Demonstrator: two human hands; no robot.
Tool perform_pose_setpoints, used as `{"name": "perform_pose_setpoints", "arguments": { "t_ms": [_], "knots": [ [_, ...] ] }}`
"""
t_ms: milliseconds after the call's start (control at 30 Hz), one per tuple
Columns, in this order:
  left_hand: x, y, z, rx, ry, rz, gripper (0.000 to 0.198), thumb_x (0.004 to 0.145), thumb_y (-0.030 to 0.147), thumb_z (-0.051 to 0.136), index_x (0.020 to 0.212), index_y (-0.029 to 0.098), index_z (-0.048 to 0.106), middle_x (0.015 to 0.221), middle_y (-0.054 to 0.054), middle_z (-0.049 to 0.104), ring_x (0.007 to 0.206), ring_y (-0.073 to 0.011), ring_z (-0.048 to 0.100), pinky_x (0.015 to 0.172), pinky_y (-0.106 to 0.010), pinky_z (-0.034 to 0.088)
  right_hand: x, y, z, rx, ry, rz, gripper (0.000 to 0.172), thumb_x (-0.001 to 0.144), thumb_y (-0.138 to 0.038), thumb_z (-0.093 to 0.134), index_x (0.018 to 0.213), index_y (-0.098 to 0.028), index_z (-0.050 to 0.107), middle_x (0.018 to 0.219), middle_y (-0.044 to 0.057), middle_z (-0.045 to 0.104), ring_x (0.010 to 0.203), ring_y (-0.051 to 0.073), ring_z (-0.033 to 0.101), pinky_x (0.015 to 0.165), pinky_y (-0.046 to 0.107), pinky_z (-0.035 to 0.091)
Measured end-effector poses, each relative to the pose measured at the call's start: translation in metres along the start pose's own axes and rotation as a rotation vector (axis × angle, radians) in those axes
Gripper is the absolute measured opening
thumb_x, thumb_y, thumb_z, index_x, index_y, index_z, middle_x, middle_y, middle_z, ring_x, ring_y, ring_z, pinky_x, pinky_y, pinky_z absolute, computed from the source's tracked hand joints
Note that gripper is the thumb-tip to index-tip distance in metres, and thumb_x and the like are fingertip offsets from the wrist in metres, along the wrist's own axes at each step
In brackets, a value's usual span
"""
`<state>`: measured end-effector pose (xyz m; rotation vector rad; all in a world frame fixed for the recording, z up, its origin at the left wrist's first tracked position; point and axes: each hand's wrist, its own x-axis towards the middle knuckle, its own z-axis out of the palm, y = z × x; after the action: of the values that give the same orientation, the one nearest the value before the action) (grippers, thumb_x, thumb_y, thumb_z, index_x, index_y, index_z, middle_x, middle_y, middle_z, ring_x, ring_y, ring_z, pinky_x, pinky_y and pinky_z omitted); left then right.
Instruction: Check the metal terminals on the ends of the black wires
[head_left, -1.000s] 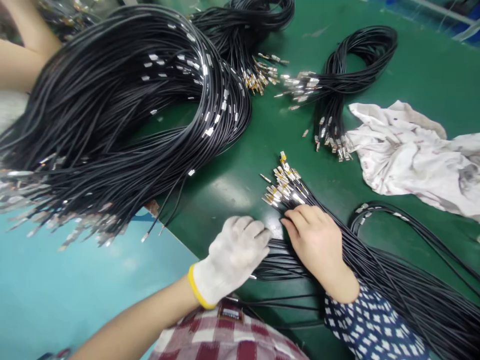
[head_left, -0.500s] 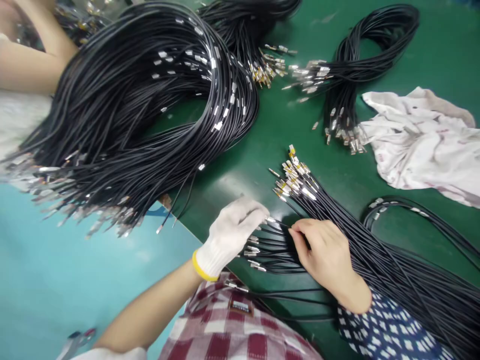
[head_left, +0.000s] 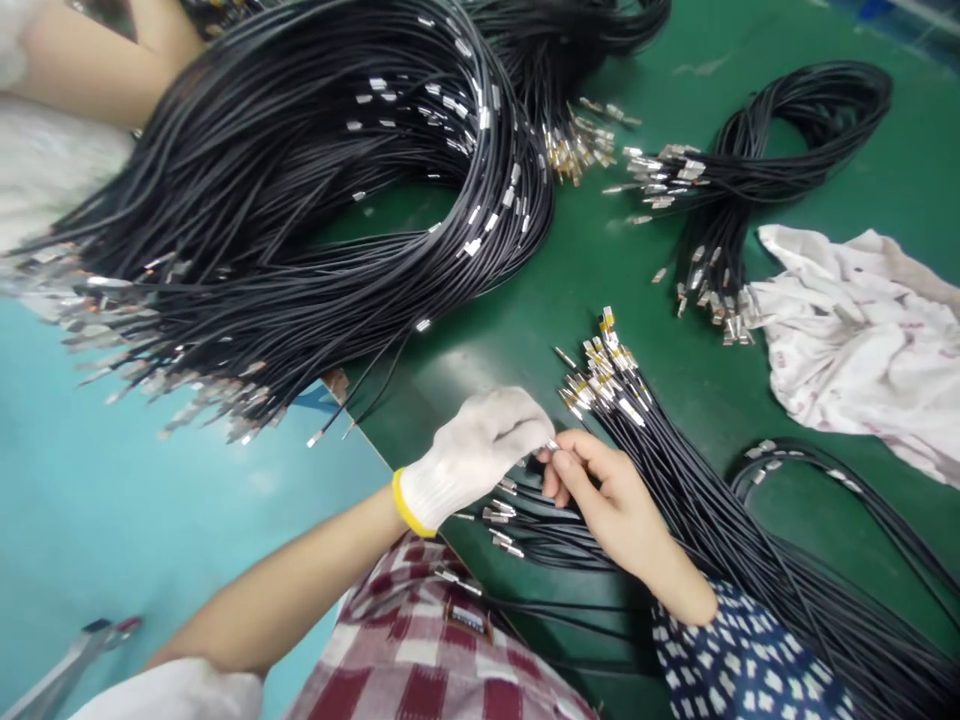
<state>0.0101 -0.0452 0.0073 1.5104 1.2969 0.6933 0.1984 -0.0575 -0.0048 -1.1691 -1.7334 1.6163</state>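
Note:
My left hand (head_left: 487, 445), in a white knit glove with a yellow cuff, pinches the silver end of a thin black cable (head_left: 553, 446). Bare and closed, my right hand (head_left: 611, 500) meets it there, thumb and fingers gripping the same cable at its tip. Most of that cable is hidden behind the hands. Below them lie several black cable ends with silver connectors (head_left: 502, 514). Just beyond my right hand is a thick cable bundle (head_left: 675, 450), its tips silver with yellow bands. A cable end with a white tag (head_left: 457, 580) lies by my checkered apron (head_left: 420, 630).
A large looped heap of black cables (head_left: 300, 290) overhangs the green table's (head_left: 645, 280) left edge. Another person's arm (head_left: 97, 60) is behind it. Smaller bundles (head_left: 757, 160) lie at the back. A crumpled white cloth (head_left: 862, 340) and a cable loop (head_left: 802, 460) are at right.
My right hand has slid left along the cable to its end, meeting my gloved left hand, and has turned so its fingers show. The camera view has shifted slightly.

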Motion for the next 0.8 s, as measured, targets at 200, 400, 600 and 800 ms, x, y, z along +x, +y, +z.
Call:
{"name": "perform_pose_setpoints", "arguments": {
  "t_ms": [200,400,600,800],
  "knots": [
    [0.0051,-0.0002,-0.0021,-0.054,-0.069,0.086,0.025,0.096,0.018,0.051,0.073,0.019,0.058,0.077,0.006,0.058,0.076,-0.0084,0.053,0.08,-0.022,0.038,0.0,0.0056,0.0024,0.123,0.059,0.017,0.026,0.104,-0.033,0.05,0.085,-0.02,0.06,0.058,-0.005,0.052,0.051,0.012,0.045,0.05,0.022,0.037],
    [0.007,0.0009,0.0002,-0.024,-0.08,0.088,0.023,0.096,0.017,0.051,0.073,0.018,0.058,0.079,0.005,0.056,0.079,-0.0098,0.051,0.082,-0.024,0.037,0.001,0.001,0.0041,0.023,0.194,-0.044,0.021,0.099,-0.026,0.055,0.081,-0.019,0.065,0.066,-0.002,0.059,0.056,0.013,0.051,0.052,0.021,0.04],
    [0.008,-0.0016,0.0012,-0.024,-0.07,0.11,0.023,0.097,0.019,0.051,0.075,0.018,0.057,0.08,0.005,0.057,0.078,-0.0099,0.05,0.081,-0.025,0.038,0.0009,0.0004,0.004,-0.014,0.222,-0.063,0.022,0.098,-0.026,0.055,0.079,-0.02,0.065,0.07,0.0,0.065,0.059,0.014,0.055,0.053,0.02,0.043],
    [0.0082,-0.0003,0.0006,-0.04,-0.076,0.093,0.024,0.097,0.018,0.05,0.073,0.018,0.056,0.079,0.005,0.056,0.077,-0.0098,0.05,0.08,-0.024,0.038,-0.0014,0.0047,0.0044,0.065,0.189,-0.025,0.028,0.101,-0.036,0.054,0.081,-0.019,0.064,0.06,-0.004,0.05,0.052,0.013,0.043,0.05,0.023,0.035]
  ]
}}
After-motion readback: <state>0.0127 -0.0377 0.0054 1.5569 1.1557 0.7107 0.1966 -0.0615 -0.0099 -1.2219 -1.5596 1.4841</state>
